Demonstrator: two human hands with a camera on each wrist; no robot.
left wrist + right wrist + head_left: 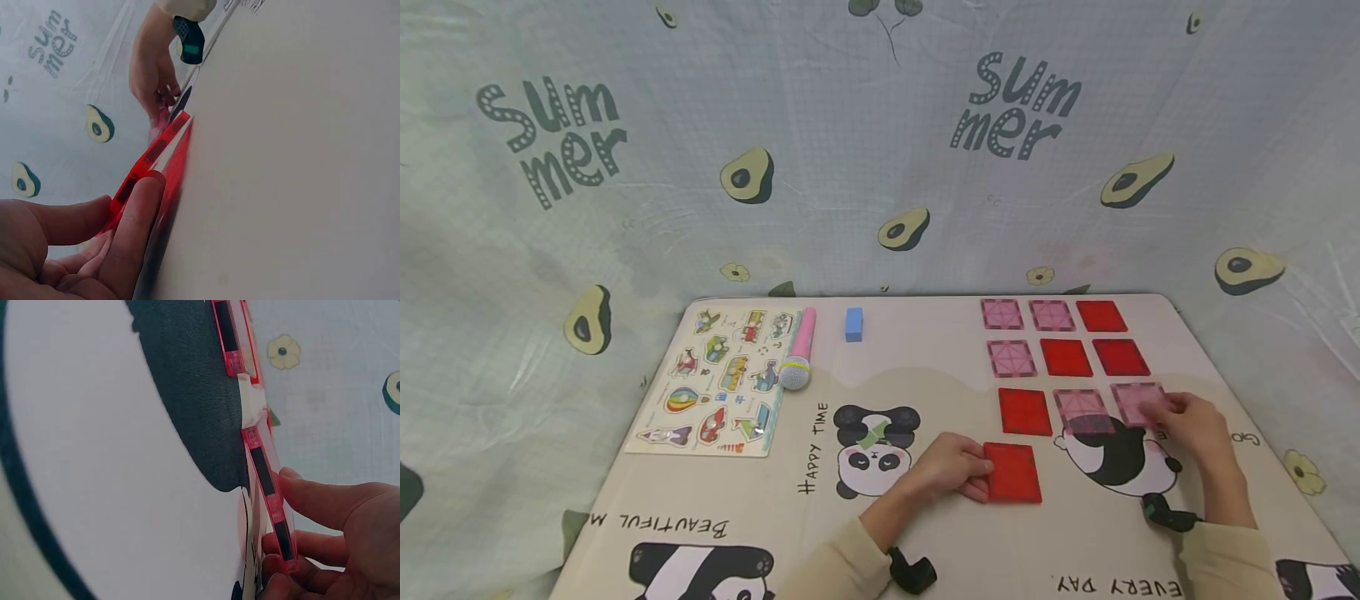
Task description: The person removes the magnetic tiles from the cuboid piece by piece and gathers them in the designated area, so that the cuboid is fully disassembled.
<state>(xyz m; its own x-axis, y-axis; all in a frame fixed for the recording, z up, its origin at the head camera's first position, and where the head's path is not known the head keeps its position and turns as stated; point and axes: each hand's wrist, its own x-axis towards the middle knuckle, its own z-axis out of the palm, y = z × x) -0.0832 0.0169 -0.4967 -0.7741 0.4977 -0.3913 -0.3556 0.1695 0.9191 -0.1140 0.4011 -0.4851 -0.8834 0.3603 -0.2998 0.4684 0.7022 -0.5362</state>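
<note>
My left hand (pixel 951 467) pinches a red square tile (pixel 1015 473) by its left edge. In the left wrist view that red tile (pixel 150 155) is tilted, its near edge raised between thumb and fingers and its far end close over the table. My right hand (pixel 1191 425) pinches the right edge of a translucent pink square tile (pixel 1131 402). Seen from the right wrist, this pink tile (pixel 267 481) leans, thumb on one face and fingertips at the other. Beside it lies another pink tile (pixel 1078 407), and a red tile (pixel 1026 412) is left of that one.
Behind the hands, more red tiles (pixel 1066 357) and pink tiles (pixel 1012 358) lie in rows. A blue block (pixel 853 325), a pink toy microphone (pixel 802 346) and a picture board (pixel 700 367) are at the back left. The table (pixel 917 375) is printed with pandas, against a hanging cloth (pixel 820 125).
</note>
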